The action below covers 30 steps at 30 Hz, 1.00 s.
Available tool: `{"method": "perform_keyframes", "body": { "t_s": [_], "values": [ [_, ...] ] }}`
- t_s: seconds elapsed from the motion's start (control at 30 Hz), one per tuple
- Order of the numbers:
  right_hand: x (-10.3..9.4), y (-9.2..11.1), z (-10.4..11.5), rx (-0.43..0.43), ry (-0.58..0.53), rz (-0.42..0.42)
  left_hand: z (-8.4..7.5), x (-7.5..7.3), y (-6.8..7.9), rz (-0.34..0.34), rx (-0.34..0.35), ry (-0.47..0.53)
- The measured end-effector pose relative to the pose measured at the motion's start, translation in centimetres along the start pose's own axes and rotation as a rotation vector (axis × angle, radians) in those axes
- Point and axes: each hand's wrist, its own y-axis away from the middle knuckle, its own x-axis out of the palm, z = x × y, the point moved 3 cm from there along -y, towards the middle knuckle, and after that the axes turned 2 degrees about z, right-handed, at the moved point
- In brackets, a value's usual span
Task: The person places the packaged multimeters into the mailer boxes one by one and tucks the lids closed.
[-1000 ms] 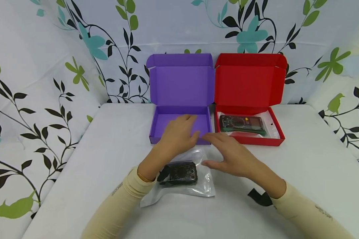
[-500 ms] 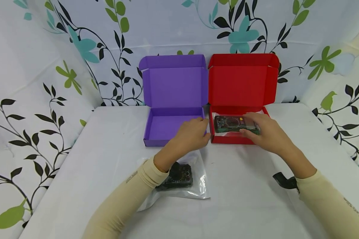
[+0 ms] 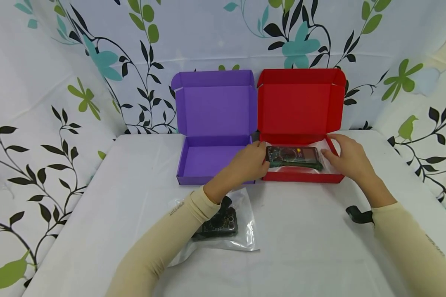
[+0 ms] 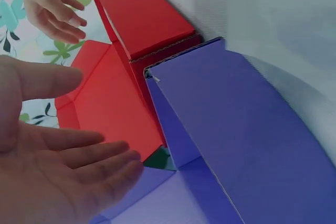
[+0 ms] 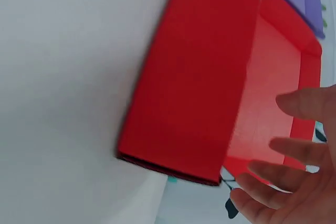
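Note:
A dark multimeter (image 3: 293,157) in a clear plastic bag lies inside the red box (image 3: 301,177), whose lid stands up. My left hand (image 3: 247,163) is at the box's left end, its fingertips close to the meter's left end. In the left wrist view the fingers (image 4: 94,156) are extended with the thumb apart, holding nothing. At the red box's right end is my right hand (image 3: 351,159), thumb toward the meter. The right wrist view shows its fingers (image 5: 273,177) spread and relaxed. A second bagged multimeter (image 3: 226,225) lies on the table, partly hidden by my left sleeve.
The purple box (image 3: 215,163) stands against the red box's left side, lid up, with nothing visible inside. Both are near the back of the white table (image 3: 301,235), before a leaf-patterned cloth (image 3: 215,33). A black strap-like piece (image 3: 358,215) is at my right cuff.
My right hand moved from between the boxes to over the red box's meter, then to its right end. The left hand moved right from the purple box to the red box's left end.

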Motion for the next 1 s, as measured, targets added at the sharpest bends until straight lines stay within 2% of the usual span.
{"method": "perform_keyframes", "body": {
  "t_s": [0.17, 0.27, 0.4, 0.53, 0.7, 0.83, 1.0],
  "values": [
    [-1.3, -1.9, -1.2, 0.080, -0.036, -0.064, 0.8, 0.1, -2.3, 0.041, -0.050, 0.253],
    [-1.7, -3.0, -1.8, 0.134, -0.078, -0.075, 1.1, 0.2, -3.3, 0.042, -0.079, 0.372],
    [-1.8, -4.3, -2.8, 0.200, -0.141, -0.047, 1.0, 0.4, -4.4, 0.047, -0.137, 0.442],
    [-1.7, -5.1, -3.6, 0.223, -0.234, -0.013, 1.0, 0.8, -5.0, 0.033, -0.184, 0.504],
    [-1.5, -5.4, -4.2, 0.216, -0.342, -0.007, 1.2, 1.0, -5.4, -0.012, -0.183, 0.574],
    [-1.5, -5.6, -4.5, 0.209, -0.358, -0.041, 1.4, 1.1, -5.6, -0.041, -0.205, 0.625],
    [-1.6, -5.8, -4.9, 0.221, -0.311, -0.106, 1.5, 1.2, -5.3, -0.047, -0.227, 0.664]
  ]
}}
